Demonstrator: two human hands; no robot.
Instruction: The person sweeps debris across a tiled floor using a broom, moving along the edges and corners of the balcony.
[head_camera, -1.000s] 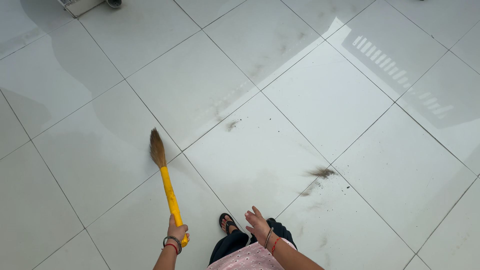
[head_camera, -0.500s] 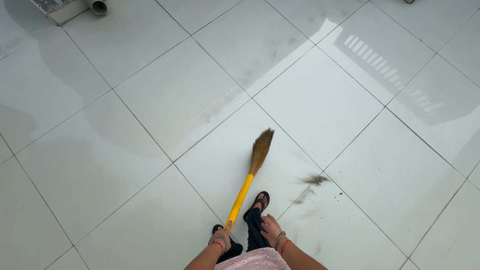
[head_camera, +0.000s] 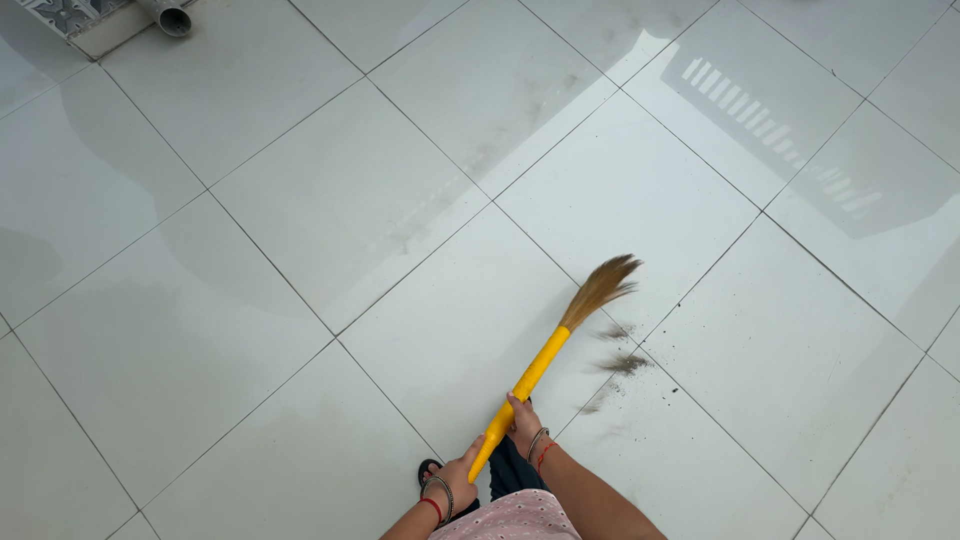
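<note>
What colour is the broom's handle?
Bright yellow. The broom handle shows clearly in the head view, with brown bristles at its end.

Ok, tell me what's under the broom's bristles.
Under the broom bristles lies glossy white tile floor, with a dirt pile just beside. Any dust directly beneath the bristles is covered.

No pkgs, labels, signs or screens in view.
</note>
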